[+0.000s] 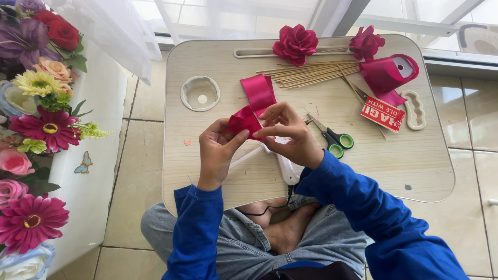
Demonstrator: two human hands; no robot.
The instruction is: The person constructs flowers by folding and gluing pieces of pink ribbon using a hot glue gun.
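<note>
Seen from the head camera, the left hand (217,150) and right hand (288,132) both pinch one folded magenta ribbon strip (254,106) above the lap table (218,57). On that table lie two finished ribbon roses (295,44), one ribbon roll (389,72), one pair of green-handled scissors (332,137) and a bundle of wooden sticks (311,74).

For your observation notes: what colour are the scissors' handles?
Black with green inner rings, on the scissors; seen in the head view.

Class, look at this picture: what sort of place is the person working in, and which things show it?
Probably a home craft corner on a tiled floor: a low lap table holding finished ribbon roses, wooden sticks and scissors.
</note>
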